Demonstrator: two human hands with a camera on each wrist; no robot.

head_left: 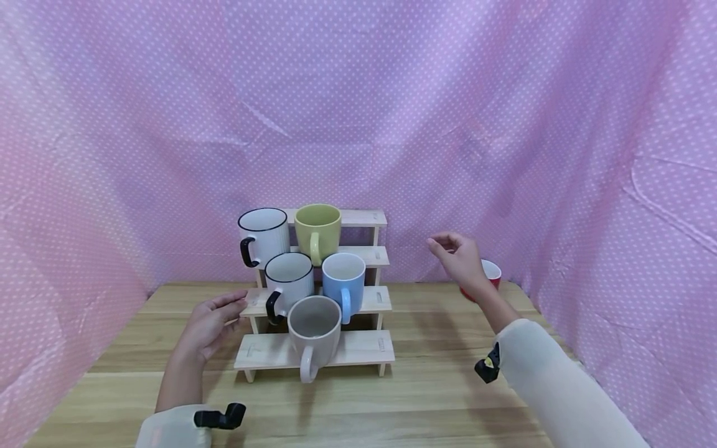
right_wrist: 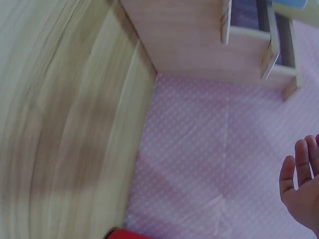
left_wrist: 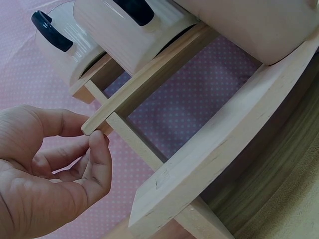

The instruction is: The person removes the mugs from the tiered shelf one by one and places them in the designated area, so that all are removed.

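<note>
A stepped wooden rack [head_left: 358,348] stands on the table and bears several mugs. My left hand [head_left: 204,326] is at the rack's left side; in the left wrist view its thumb and forefinger [left_wrist: 65,122] pinch the end of one step board [left_wrist: 144,82]. Nearest to that hand is a white mug with black rim and handle [head_left: 294,292]. Beside it stands a light blue mug [head_left: 344,289]. My right hand [head_left: 462,261] is in the air right of the rack, fingers loosely bent and holding nothing. Behind its wrist is a red mug [head_left: 493,285], partly hidden.
On the upper steps are another black-rimmed white mug [head_left: 273,242] and a yellow-green mug [head_left: 330,233]. A greyish-beige mug [head_left: 330,348] sits on the lowest step, its handle towards me. Pink dotted cloth [head_left: 358,112] hangs behind and around the wooden table [head_left: 358,410].
</note>
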